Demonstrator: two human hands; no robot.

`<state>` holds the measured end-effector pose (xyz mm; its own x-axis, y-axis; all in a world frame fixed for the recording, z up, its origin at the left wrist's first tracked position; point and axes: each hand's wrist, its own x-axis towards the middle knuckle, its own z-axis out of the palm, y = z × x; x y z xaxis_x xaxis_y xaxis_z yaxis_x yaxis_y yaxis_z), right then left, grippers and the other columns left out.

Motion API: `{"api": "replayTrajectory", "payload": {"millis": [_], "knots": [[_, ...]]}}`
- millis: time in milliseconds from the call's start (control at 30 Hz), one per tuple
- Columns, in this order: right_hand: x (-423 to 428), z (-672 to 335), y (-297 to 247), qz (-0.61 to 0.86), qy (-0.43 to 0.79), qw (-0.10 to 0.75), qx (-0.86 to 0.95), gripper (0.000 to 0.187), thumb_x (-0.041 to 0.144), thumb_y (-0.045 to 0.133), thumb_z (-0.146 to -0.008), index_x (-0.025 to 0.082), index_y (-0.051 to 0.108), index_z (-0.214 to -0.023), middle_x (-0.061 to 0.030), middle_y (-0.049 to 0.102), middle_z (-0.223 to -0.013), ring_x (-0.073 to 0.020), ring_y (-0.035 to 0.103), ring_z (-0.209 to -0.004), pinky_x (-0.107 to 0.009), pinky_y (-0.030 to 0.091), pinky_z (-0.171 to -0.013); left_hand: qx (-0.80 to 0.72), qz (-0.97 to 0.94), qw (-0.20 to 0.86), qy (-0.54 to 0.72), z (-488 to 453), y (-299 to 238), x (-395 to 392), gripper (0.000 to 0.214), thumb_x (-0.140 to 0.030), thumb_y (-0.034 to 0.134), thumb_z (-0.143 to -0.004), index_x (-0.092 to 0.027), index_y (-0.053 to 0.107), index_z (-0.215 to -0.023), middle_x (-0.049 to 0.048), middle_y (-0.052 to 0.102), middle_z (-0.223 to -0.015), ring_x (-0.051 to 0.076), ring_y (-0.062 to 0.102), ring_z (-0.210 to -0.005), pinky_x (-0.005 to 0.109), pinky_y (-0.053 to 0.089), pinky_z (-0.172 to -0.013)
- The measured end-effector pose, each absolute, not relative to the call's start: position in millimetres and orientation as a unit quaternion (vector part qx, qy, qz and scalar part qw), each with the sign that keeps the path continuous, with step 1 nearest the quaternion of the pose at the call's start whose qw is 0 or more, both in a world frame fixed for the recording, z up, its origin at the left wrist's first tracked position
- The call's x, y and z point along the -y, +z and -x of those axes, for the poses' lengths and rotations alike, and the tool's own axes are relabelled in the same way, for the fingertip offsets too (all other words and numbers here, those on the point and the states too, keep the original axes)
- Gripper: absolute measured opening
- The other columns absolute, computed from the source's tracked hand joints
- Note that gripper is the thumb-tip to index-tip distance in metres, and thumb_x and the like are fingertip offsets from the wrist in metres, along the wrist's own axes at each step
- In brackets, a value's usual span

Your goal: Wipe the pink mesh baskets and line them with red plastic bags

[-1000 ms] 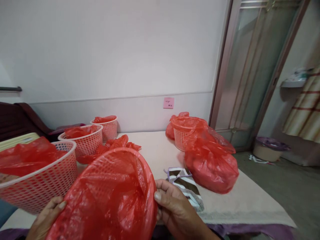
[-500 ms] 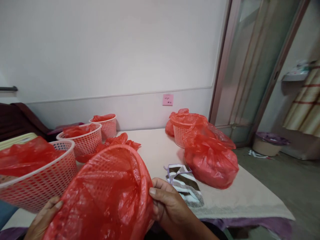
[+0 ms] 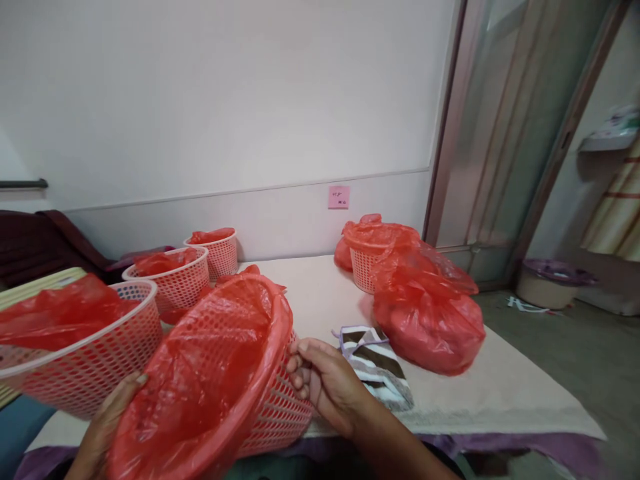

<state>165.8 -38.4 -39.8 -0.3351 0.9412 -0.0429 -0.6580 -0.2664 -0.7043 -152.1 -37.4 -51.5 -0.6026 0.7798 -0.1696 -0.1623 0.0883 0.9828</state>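
Pale tabletop (image 3: pixel 313 287), lined basket (image 3: pixel 273 407), tilted between left hand (image 3: pixel 107 423) and right hand (image 3: pixel 327 380)

Striped brown, white and grey cloth (image 3: pixel 376 370) with purple trim is lying on the white table cover (image 3: pixel 520 393), near side, a bit right of middle. Far wall (image 3: pixel 250 100) has a pink note (image 3: pixel 339 197) stuck on it, writing's too tiny to read. Over on the right you've got a glass-panelled door (image 3: pixel 500 133), a purple-lined tub (image 3: pixel 543 292) on the grey floor (image 3: pixel 600 347), plus a curtain (image 3: pixel 617 220) with red bands. Far left's some dark maroon furniture (image 3: pixel 30 250), can't tell what exactly.
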Motion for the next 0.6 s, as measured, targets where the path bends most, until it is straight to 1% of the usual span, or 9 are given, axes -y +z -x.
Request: {"api": "replayTrajectory", "payload": {"millis": [100,167,233,333,433,533,600], "knots": [[41.1,-162.7,-34.9,0.218,0.755,0.538,0.304,0.038,0.047,0.07,-0.076,0.013,0.058,-0.089,-0.0001,0.062,-0.065,-0.0067,0.052,-0.047,-0.017,0.033,-0.041,-0.605,-0.241,0.411,0.638,151.7,-48.2,40.5,0.041,-0.03,0.08,-0.041,-0.025,0.063,-0.078,-0.0095,0.067,-0.063,0.016,0.064,-0.059,0.02,0.05,-0.048],[43.2,-161.0,-30.1,0.209,0.746,0.55,0.312,0.04,0.049,0.071,-0.074,0.013,0.058,-0.086,0.0001,0.062,-0.066,-0.0061,0.052,-0.048,-0.016,0.033,-0.042,-0.609,-0.235,0.399,0.644,150.4,-46.9,43.3,0.043,-0.029,0.08,-0.04,-0.024,0.064,-0.079,-0.0092,0.068,-0.063,0.015,0.063,-0.059,0.018,0.051,-0.05],[44.2,-159.3,-25.3,0.202,0.74,0.547,0.335,0.04,0.05,0.071,-0.074,0.013,0.057,-0.08,0.001,0.06,-0.061,-0.0052,0.05,-0.046,-0.015,0.032,-0.042,-0.599,-0.245,0.412,0.641,151.3,-49.1,44.6,0.045,-0.031,0.083,-0.041,-0.024,0.065,-0.081,-0.0083,0.069,-0.066,0.015,0.064,-0.061,0.019,0.053,-0.054],[43.9,-156.7,-20.5,0.197,0.738,0.532,0.365,0.035,0.043,0.075,-0.072,0.014,0.055,-0.073,0.0033,0.055,-0.052,-0.0041,0.046,-0.043,-0.015,0.03,-0.042,-0.578,-0.253,0.458,0.627,159.0,-59.0,42.4,0.048,-0.039,0.086,-0.047,-0.027,0.064,-0.087,-0.0071,0.071,-0.072,0.019,0.067,-0.065,0.025,0.055,-0.056],[42.2,-155.6,-20.7,0.193,0.74,0.527,0.371,0.03,0.035,0.077,-0.069,0.015,0.055,-0.072,0.0039,0.056,-0.05,-0.0038,0.046,-0.042,-0.015,0.03,-0.043,-0.586,-0.255,0.46,0.616,168.4,-69.5,38.3,0.045,-0.046,0.084,-0.052,-0.029,0.064,-0.088,-0.0084,0.072,-0.075,0.021,0.067,-0.067,0.027,0.055,-0.057],[40.1,-156.7,-22.9,0.212,0.733,0.526,0.376,0.029,0.034,0.076,-0.069,0.016,0.054,-0.072,0.0044,0.056,-0.048,-0.0039,0.045,-0.041,-0.015,0.028,-0.042,-0.588,-0.272,0.455,0.611,171.1,-73.3,36.5,0.043,-0.049,0.083,-0.053,-0.03,0.063,-0.087,-0.0099,0.071,-0.073,0.021,0.067,-0.064,0.028,0.054,-0.055],[38.7,-157.3,-23.2,0.234,0.717,0.53,0.388,0.03,0.035,0.075,-0.069,0.017,0.051,-0.07,0.0049,0.056,-0.049,-0.0041,0.044,-0.041,-0.016,0.026,-0.041,-0.579,-0.28,0.461,0.611,168.4,-71.7,37.5,0.043,-0.05,0.082,-0.054,-0.031,0.062,-0.087,-0.0101,0.071,-0.073,0.022,0.068,-0.066,0.028,0.053,-0.054]]}}
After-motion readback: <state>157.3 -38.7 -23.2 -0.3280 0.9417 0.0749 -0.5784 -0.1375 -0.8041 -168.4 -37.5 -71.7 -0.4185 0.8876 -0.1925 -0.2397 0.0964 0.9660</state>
